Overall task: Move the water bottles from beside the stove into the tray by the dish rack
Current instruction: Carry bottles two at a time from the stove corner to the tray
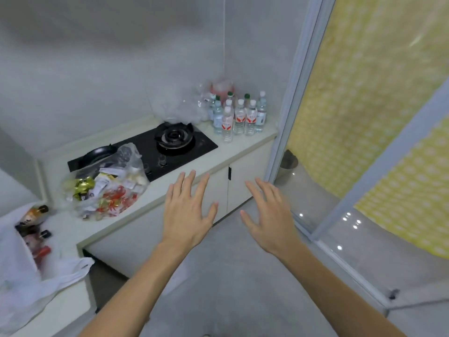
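Several clear water bottles (239, 117) with white or green caps and red or blue labels stand upright in a cluster on the white counter, just right of the black stove (170, 144). My left hand (188, 210) hovers palm down, fingers spread, in front of the cabinet below the stove. My right hand (268, 217) is likewise spread and empty, a little to the right. Both hands are well short of the bottles. No tray or dish rack is in view.
A clear bag of packets (109, 186) lies on the counter (218, 154) left of the stove, beside a black pan (97, 153). A white bag with sauce bottles (26, 239) sits at far left. Crumpled plastic (179, 105) lies behind the burner. A sliding door frame (291, 117) stands right.
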Motion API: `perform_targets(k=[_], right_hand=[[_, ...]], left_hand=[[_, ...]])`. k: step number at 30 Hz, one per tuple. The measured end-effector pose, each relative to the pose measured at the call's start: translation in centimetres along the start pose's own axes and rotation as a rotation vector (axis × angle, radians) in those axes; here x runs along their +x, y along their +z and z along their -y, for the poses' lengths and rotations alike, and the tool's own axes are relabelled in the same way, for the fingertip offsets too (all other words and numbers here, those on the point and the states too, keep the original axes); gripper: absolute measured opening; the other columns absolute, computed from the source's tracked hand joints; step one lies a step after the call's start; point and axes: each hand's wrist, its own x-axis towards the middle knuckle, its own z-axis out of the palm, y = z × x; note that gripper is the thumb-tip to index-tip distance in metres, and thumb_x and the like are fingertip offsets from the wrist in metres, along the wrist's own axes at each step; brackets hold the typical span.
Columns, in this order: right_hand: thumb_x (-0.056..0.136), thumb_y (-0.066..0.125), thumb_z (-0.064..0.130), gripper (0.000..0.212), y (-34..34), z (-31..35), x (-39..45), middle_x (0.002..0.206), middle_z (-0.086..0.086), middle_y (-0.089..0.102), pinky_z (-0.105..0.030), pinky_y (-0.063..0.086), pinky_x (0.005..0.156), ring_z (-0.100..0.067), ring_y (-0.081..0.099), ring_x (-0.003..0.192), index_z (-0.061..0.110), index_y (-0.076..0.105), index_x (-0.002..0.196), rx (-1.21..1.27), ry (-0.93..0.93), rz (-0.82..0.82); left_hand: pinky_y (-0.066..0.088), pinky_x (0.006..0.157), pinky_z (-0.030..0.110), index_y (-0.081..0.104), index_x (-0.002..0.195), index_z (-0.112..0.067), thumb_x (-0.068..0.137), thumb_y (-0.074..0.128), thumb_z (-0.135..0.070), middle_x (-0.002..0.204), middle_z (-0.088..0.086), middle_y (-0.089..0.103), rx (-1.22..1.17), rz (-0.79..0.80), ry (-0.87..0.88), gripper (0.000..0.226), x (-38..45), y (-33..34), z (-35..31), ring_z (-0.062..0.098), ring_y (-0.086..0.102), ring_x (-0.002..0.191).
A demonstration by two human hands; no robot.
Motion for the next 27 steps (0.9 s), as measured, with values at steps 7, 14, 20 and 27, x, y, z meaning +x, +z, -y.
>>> perform_targets(k=[7,14,20,27], right_hand=[[0.103,0.049,0.055,0.073,1.7,-7.4,12.6,0.176,0.000,0.022,-0.047,0.020,0.131,-0.026,0.019,0.162,0.033,0.022,0.168,-0.003,0.022,0.002],[0.102,0.054,0.050,0.075,2.1,-15.1,26.5,0.177,0.004,0.021,-0.046,0.024,0.131,-0.024,0.020,0.162,0.033,0.021,0.168,0.058,-0.014,0.071],[0.100,0.055,0.049,0.076,2.2,-20.5,37.0,0.176,0.003,0.022,-0.045,0.024,0.129,-0.023,0.021,0.161,0.032,0.023,0.167,0.035,-0.074,0.137],[0.102,0.060,0.039,0.076,3.9,-25.0,49.7,0.175,0.002,0.025,-0.044,0.035,0.124,-0.020,0.025,0.160,0.021,0.026,0.167,0.006,-0.095,0.189]], left_hand=[[0.021,0.132,0.049,0.032,0.167,-0.028,0.101,0.035,-0.063,0.170,0.010,0.035,-0.004,0.004,0.052,0.075,14.2,5.5,-1.8,0.032,0.023,0.161],[0.026,0.130,0.051,0.035,0.166,-0.023,0.104,0.056,-0.050,0.169,0.013,0.037,0.009,0.056,0.036,0.070,28.9,10.4,-3.3,0.035,0.028,0.159],[0.032,0.126,0.053,0.039,0.164,-0.021,0.103,0.059,-0.047,0.164,0.016,0.043,0.045,0.063,0.012,0.069,39.5,13.7,-4.6,0.039,0.036,0.153],[0.042,0.117,0.050,0.033,0.166,-0.023,0.105,0.056,-0.041,0.166,0.013,0.039,0.023,0.126,-0.053,0.068,49.3,18.8,-2.7,0.035,0.038,0.150]])
